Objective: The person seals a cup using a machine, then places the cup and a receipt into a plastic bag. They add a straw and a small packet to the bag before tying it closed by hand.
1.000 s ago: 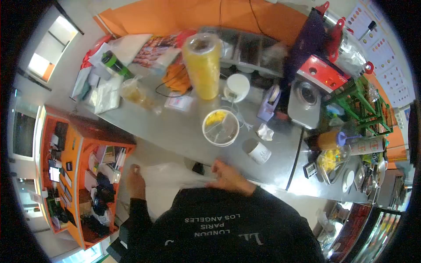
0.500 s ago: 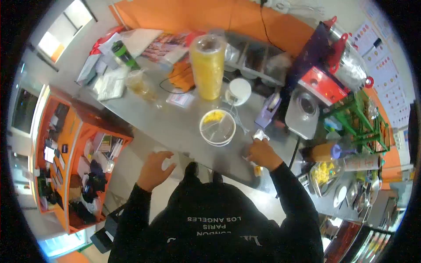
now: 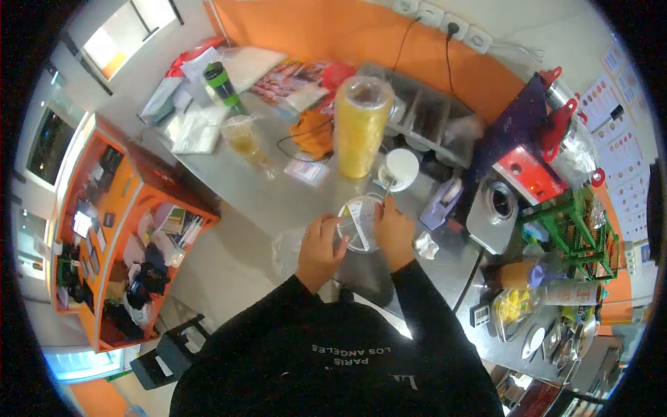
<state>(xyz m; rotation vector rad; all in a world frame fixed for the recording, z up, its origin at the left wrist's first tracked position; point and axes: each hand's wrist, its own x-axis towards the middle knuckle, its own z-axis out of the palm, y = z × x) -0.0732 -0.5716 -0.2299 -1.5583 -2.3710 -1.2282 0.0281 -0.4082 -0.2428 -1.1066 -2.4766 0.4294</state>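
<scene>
A round white tub [image 3: 348, 207] stands at the front of the steel table, between my two hands. Clear plastic and a pale strip show in its mouth; a thin bail handle rises at the far rim. My left hand [image 3: 321, 251] is at the tub's left side, fingers bent, with crumpled clear plastic [image 3: 285, 254] spreading out beside it. On the opposite side, my right hand [image 3: 394, 235] has its fingers curled at the rim near the handle. The fingertips are partly hidden. A crumpled white tissue [image 3: 426, 245] lies to the right of my right hand.
Behind the tub stand a tall yellow wrapped roll [image 3: 363, 128] and a white-lidded container [image 3: 401, 169]. A purple tape dispenser [image 3: 440, 205] and a grey scale [image 3: 492, 215] are to the right. Farther left are a plastic cup [image 3: 243, 137] and a green-and-black bottle [image 3: 221, 85].
Both hands have come together at the tub, the left moving right and the right moving left. The right hand has left the white tissue on the table. The head view has shifted.
</scene>
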